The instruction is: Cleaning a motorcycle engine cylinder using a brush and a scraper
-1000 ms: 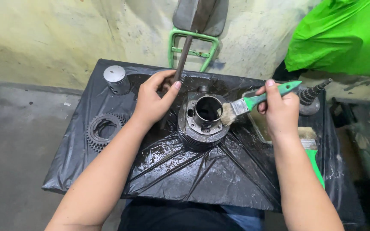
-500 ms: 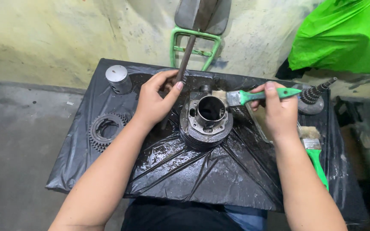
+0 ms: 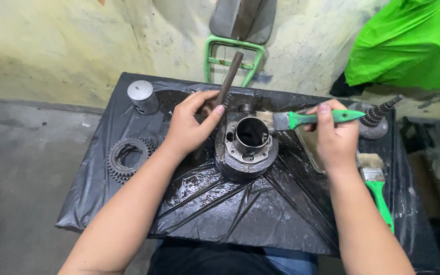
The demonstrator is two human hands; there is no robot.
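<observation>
Black plastic sheeting, wet and oily, covers the tabletop (image 3: 128, 203), and at its middle sits the finned engine cylinder (image 3: 246, 153), bore upward. The left hand (image 3: 192, 127) is curled against the cylinder's left side, steadying it. The right hand (image 3: 334, 135) is clenched on the green handle of a paintbrush (image 3: 301, 119), bristles at the bore's upper rim. To brush well, I judge the cylinder should be braced firmly and short strokes worked round the rim. A toothed gear ring (image 3: 127, 158), a piston (image 3: 142, 97) and a spare brush (image 3: 375, 188) lie apart.
</observation>
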